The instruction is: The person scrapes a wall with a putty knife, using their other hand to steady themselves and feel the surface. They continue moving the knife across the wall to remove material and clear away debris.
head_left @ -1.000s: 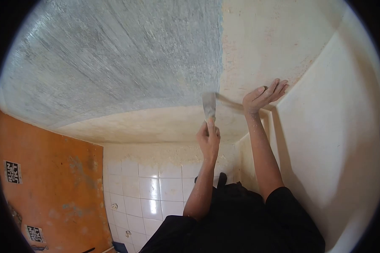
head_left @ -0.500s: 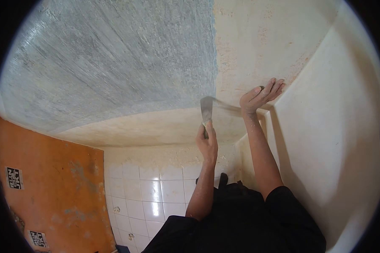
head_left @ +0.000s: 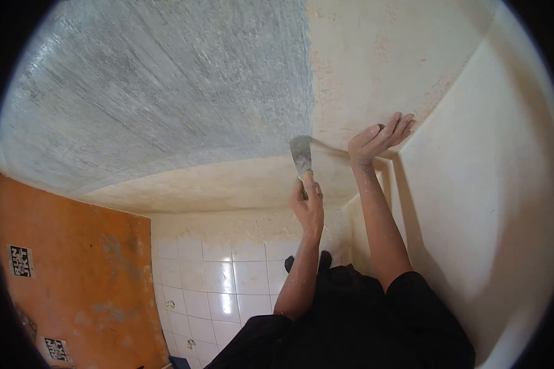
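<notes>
My left hand [head_left: 308, 206] is closed round the handle of a putty knife [head_left: 301, 154], its thumb laid along the base of the blade. The metal blade, smeared with pale material, points up and rests at the lower edge of the grey patch. To the right, my right hand [head_left: 380, 140] is raised at the cream wall, fingers extended toward the corner. A small dark piece [head_left: 381, 127] shows between its thumb and fingers; I cannot tell what it is. White dust specks both forearms.
A streaky grey area [head_left: 184, 86] covers the upper left, bordered by cream wall [head_left: 381, 67]. White wall [head_left: 486, 184] runs down the right side. Below are white tiles [head_left: 250, 277] and an orange wall [head_left: 86, 264] with black-and-white stickers [head_left: 21, 261].
My left hand has shifted slightly right, and the putty knife now tilts more to the left, its blade tip a little higher. My right hand has hardly moved.
</notes>
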The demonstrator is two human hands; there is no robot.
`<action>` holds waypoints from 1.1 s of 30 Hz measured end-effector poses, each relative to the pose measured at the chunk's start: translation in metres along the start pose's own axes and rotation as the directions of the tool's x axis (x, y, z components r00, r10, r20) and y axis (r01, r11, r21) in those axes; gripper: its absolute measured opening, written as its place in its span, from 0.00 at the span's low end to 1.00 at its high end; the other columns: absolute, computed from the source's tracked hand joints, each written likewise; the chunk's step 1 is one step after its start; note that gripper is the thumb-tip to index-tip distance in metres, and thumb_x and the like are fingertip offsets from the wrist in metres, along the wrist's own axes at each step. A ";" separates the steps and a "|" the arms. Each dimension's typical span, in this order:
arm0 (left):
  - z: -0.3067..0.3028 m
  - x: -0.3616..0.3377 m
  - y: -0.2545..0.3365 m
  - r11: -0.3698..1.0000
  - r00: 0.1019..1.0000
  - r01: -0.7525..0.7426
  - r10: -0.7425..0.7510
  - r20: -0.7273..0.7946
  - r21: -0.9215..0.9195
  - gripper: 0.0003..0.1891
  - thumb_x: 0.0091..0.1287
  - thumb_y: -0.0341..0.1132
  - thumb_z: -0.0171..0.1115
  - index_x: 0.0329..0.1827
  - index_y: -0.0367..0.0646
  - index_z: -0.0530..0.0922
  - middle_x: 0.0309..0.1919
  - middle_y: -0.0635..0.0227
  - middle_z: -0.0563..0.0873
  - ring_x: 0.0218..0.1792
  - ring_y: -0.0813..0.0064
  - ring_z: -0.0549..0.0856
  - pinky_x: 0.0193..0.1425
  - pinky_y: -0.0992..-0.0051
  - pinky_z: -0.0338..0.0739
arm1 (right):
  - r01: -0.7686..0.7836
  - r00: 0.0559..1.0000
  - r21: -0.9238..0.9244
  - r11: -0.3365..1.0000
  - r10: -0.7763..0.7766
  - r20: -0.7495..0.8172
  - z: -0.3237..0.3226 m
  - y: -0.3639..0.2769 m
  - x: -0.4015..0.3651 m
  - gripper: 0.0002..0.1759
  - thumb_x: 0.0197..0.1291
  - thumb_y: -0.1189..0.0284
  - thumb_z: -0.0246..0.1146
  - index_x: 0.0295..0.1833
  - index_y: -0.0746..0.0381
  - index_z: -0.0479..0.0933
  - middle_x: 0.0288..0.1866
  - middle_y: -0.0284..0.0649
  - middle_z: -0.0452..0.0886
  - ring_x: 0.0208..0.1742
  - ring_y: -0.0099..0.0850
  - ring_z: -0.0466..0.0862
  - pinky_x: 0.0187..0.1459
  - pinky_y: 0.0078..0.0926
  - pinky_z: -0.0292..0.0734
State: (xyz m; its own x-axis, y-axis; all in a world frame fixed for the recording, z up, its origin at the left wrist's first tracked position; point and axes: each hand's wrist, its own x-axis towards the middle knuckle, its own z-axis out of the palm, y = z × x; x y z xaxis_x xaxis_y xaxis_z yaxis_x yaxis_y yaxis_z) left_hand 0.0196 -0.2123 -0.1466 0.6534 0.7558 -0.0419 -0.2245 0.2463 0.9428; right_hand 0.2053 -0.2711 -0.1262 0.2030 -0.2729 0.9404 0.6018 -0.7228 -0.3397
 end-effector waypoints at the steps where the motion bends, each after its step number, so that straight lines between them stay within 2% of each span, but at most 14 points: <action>1: 0.002 -0.001 0.001 0.999 1.000 -0.009 0.009 0.002 -0.043 0.14 0.78 0.40 0.56 0.34 0.41 0.75 0.22 0.81 0.71 0.23 0.91 0.67 0.26 0.85 0.60 | 0.002 1.000 0.012 1.000 -0.002 -0.004 0.000 0.000 0.003 0.30 0.76 0.64 0.39 0.78 0.65 0.55 0.82 0.58 0.49 0.83 0.56 0.45 0.77 0.60 0.33; 5: 0.001 0.006 -0.002 1.000 1.000 0.001 -0.001 0.013 0.003 0.14 0.78 0.40 0.55 0.37 0.40 0.77 0.23 0.81 0.71 0.24 0.91 0.67 0.26 0.85 0.60 | 0.033 0.999 0.015 0.999 -0.033 -0.015 0.004 0.000 0.006 0.30 0.76 0.64 0.40 0.79 0.65 0.54 0.82 0.58 0.49 0.83 0.56 0.45 0.77 0.60 0.33; 7: 0.010 0.010 0.012 0.993 0.994 -0.102 0.100 0.040 0.054 0.14 0.78 0.40 0.55 0.36 0.40 0.76 0.23 0.81 0.71 0.24 0.91 0.67 0.26 0.85 0.60 | 0.037 0.999 0.022 0.999 -0.037 -0.008 -0.001 0.001 0.004 0.31 0.76 0.63 0.40 0.79 0.64 0.54 0.82 0.58 0.48 0.83 0.56 0.45 0.77 0.60 0.32; 11: 0.002 0.005 -0.003 0.995 0.998 -0.055 0.055 0.008 0.078 0.14 0.78 0.40 0.55 0.35 0.41 0.75 0.23 0.81 0.70 0.24 0.90 0.66 0.26 0.84 0.60 | 0.020 1.000 0.020 1.000 -0.020 -0.019 0.003 0.001 0.006 0.30 0.76 0.63 0.40 0.79 0.64 0.54 0.82 0.58 0.48 0.83 0.56 0.45 0.77 0.60 0.32; 13: 0.004 0.001 -0.003 1.000 1.000 -0.024 0.024 0.009 -0.001 0.14 0.78 0.40 0.55 0.35 0.41 0.76 0.23 0.80 0.71 0.24 0.90 0.66 0.25 0.84 0.59 | 0.002 1.000 -0.004 1.000 -0.002 0.002 0.001 0.000 0.005 0.30 0.76 0.63 0.40 0.79 0.64 0.54 0.82 0.58 0.49 0.83 0.56 0.45 0.77 0.60 0.32; 17: 0.002 0.004 0.000 0.997 0.996 -0.073 0.073 0.049 -0.010 0.13 0.78 0.40 0.56 0.37 0.40 0.77 0.24 0.80 0.71 0.24 0.90 0.66 0.25 0.84 0.60 | 0.025 1.000 0.022 0.999 -0.025 -0.002 -0.003 0.000 0.005 0.30 0.77 0.63 0.40 0.79 0.64 0.54 0.82 0.58 0.49 0.83 0.55 0.45 0.77 0.61 0.32; 19: -0.002 0.004 -0.003 0.998 0.998 -0.052 0.051 0.033 0.041 0.14 0.78 0.41 0.56 0.37 0.40 0.77 0.24 0.80 0.71 0.24 0.90 0.66 0.25 0.84 0.59 | 0.044 0.999 0.014 0.999 -0.043 -0.017 0.001 0.000 0.007 0.30 0.77 0.62 0.39 0.79 0.64 0.54 0.82 0.58 0.49 0.83 0.55 0.46 0.77 0.61 0.32; 23: 0.006 0.002 0.001 1.000 1.000 -0.005 0.005 -0.008 0.015 0.14 0.78 0.41 0.56 0.38 0.40 0.77 0.23 0.80 0.71 0.23 0.90 0.67 0.24 0.84 0.60 | 0.020 1.000 0.003 1.000 -0.020 0.000 0.000 0.001 0.002 0.30 0.77 0.63 0.40 0.79 0.65 0.54 0.82 0.58 0.49 0.83 0.56 0.46 0.77 0.62 0.32; 26: 0.004 0.002 0.001 0.998 0.997 -0.069 0.069 0.038 0.001 0.14 0.78 0.41 0.55 0.39 0.40 0.77 0.23 0.79 0.72 0.23 0.91 0.67 0.24 0.85 0.60 | 0.006 1.000 0.014 1.000 -0.006 -0.006 0.000 0.002 0.004 0.30 0.77 0.63 0.40 0.78 0.65 0.55 0.82 0.59 0.50 0.83 0.56 0.46 0.77 0.61 0.33; 28: 0.000 0.003 -0.001 1.000 0.998 0.001 -0.001 0.059 -0.002 0.14 0.78 0.42 0.55 0.40 0.40 0.77 0.24 0.79 0.73 0.23 0.91 0.67 0.24 0.85 0.60 | 0.014 1.000 0.017 1.000 -0.013 -0.022 0.002 0.000 0.006 0.30 0.77 0.63 0.40 0.78 0.65 0.56 0.81 0.59 0.51 0.83 0.57 0.46 0.77 0.60 0.33; 33: 0.001 0.000 -0.004 1.000 0.999 0.009 -0.009 0.036 -0.017 0.13 0.78 0.42 0.55 0.39 0.41 0.77 0.23 0.80 0.72 0.23 0.91 0.67 0.24 0.85 0.59 | 0.016 1.000 0.019 1.000 -0.015 -0.023 0.000 0.001 0.005 0.29 0.76 0.63 0.40 0.78 0.65 0.57 0.81 0.60 0.51 0.83 0.57 0.46 0.77 0.60 0.33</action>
State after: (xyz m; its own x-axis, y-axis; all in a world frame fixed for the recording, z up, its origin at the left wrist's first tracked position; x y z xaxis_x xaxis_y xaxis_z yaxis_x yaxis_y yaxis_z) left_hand 0.0211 -0.2140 -0.1497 0.6807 0.7315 -0.0381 -0.2311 0.2638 0.9365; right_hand 0.2064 -0.2732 -0.1221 0.1761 -0.2760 0.9449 0.6193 -0.7151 -0.3243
